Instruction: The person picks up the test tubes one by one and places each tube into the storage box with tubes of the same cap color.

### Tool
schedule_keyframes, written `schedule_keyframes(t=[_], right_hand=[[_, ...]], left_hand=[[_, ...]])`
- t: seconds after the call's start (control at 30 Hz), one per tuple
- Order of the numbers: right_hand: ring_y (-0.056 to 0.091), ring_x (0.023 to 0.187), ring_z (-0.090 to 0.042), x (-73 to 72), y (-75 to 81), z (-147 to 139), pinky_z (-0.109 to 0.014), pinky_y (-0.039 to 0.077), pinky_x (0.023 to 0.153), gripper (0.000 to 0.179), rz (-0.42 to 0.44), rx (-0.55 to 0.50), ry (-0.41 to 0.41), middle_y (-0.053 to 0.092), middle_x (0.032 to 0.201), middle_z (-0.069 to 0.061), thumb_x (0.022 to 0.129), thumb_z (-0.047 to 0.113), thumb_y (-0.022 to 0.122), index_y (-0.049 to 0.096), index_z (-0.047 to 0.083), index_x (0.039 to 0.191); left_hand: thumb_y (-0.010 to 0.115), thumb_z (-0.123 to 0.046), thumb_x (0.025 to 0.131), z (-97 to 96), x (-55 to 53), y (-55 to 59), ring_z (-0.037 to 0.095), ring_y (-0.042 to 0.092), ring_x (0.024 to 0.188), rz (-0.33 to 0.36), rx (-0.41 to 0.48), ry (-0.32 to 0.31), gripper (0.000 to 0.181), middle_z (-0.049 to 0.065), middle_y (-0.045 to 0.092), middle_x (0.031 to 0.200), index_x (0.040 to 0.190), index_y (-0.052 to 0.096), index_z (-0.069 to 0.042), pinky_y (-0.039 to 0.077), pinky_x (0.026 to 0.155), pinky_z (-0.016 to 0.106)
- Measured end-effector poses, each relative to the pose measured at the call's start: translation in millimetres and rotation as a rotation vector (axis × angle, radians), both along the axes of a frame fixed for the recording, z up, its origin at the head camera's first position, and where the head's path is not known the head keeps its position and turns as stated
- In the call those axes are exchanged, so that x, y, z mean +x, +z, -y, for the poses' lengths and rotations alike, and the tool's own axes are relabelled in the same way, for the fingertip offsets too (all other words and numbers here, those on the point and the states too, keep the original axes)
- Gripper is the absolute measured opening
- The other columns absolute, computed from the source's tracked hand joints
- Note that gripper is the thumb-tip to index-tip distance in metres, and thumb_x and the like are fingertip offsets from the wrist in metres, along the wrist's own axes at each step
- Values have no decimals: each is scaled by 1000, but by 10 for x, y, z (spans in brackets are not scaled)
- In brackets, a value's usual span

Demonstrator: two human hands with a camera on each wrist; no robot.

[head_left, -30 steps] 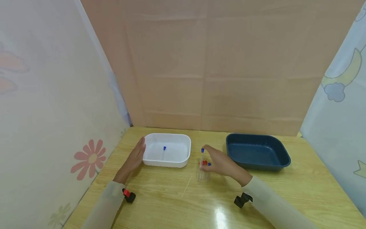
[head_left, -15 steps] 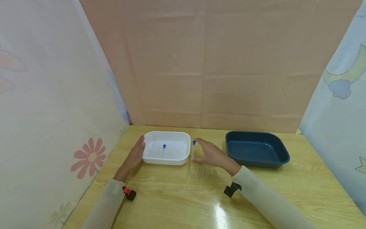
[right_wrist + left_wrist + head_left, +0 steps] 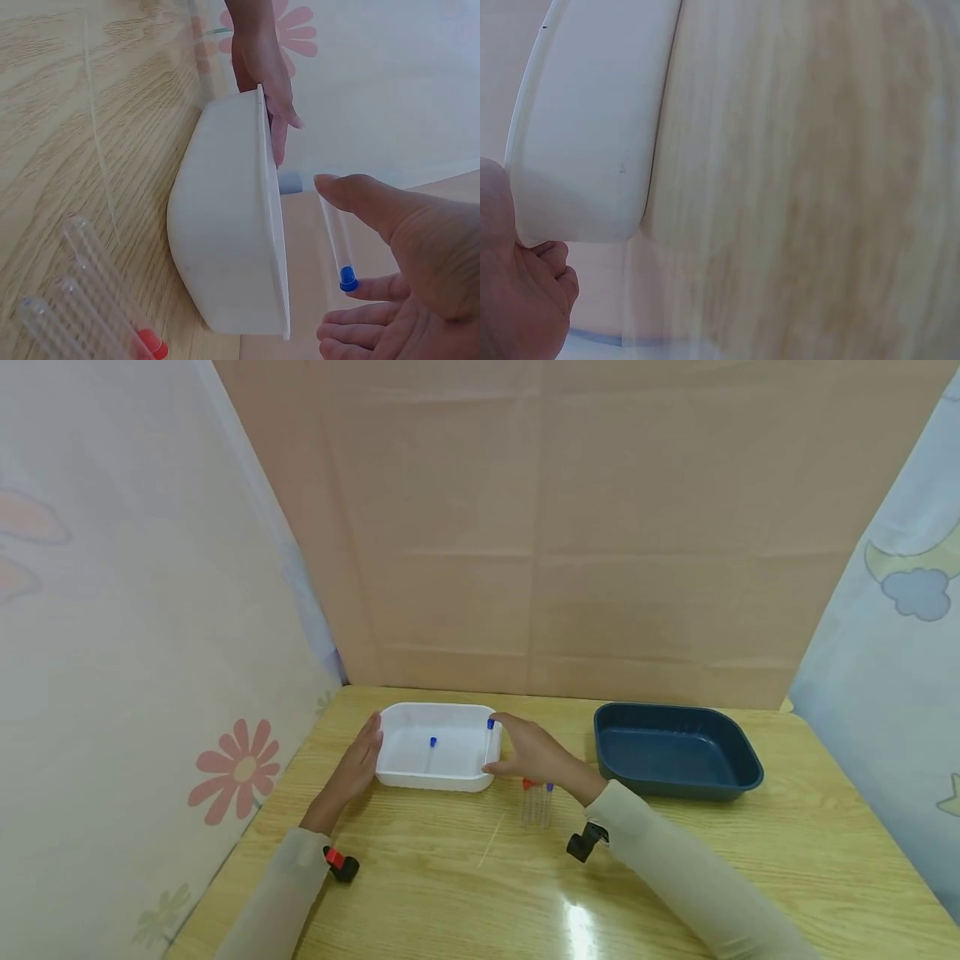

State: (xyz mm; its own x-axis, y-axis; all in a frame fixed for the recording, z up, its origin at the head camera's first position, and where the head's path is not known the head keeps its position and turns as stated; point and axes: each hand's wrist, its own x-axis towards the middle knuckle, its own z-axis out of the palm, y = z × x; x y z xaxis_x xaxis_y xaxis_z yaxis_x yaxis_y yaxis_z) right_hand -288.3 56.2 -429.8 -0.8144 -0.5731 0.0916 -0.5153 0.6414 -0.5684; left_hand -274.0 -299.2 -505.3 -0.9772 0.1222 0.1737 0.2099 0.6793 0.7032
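A clear test tube with a blue cap (image 3: 339, 240) is pinched end to end between the thumb and a finger of my right hand (image 3: 538, 752). That hand is over the right rim of the white tray (image 3: 435, 781). Inside the tray lies another blue-capped test tube (image 3: 432, 747). My left hand (image 3: 356, 768) rests with straight fingers against the tray's left side; in the left wrist view only part of it shows beside the white wall. Several test tubes (image 3: 534, 808) with red and blue caps lie side by side on the table, just right of the tray.
A dark blue tray (image 3: 678, 789) stands at the right on the wooden table (image 3: 450, 877). A brown sheet (image 3: 450, 527) hangs behind the table. Patterned white cloths border the left and right sides.
My right hand has lifted the blue-capped test tube from beside the other tubes and carried it left to the white tray's right rim. My left hand has stayed at the tray.
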Motion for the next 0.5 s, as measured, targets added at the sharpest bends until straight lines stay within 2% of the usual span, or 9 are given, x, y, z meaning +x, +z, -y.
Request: schedule_keyframes(t=[0.1,0.23,0.33,0.43,0.5], right_hand=[[56,130,-32,-21,6,78,-48,48,106,95,11,-3,3,53,148,-15,80,40,88,40,3,153],[63,111,-27,-58,-6,170,-42,57,92,88,20,-36,22,62,134,-13,80,36,88,44,2,149],[63,100,-23,-91,-39,225,-37,57,82,83,31,-48,37,65,124,-10,80,34,89,47,3,145],[63,100,-23,-130,-80,272,-37,57,83,82,42,-38,48,65,125,-11,81,34,88,48,2,145],[63,106,-25,-151,-101,305,-39,57,88,84,49,-28,49,63,131,-13,81,35,88,47,2,146]], left_hand=[[20,-40,113,3,2,7,40,6,155,2,-5,0,64,17,5,169,160,11,3,8,124,55],[19,-40,113,-7,5,12,41,7,154,2,-18,6,64,20,7,168,160,12,4,8,124,56],[18,-40,113,-20,8,12,41,7,154,3,-27,9,64,21,9,168,160,12,4,9,124,55],[17,-39,113,-29,14,12,41,7,154,2,-33,5,64,22,9,168,159,12,5,9,124,55],[17,-39,113,-33,18,13,41,7,154,0,-36,4,64,22,9,168,159,12,5,9,124,55]])
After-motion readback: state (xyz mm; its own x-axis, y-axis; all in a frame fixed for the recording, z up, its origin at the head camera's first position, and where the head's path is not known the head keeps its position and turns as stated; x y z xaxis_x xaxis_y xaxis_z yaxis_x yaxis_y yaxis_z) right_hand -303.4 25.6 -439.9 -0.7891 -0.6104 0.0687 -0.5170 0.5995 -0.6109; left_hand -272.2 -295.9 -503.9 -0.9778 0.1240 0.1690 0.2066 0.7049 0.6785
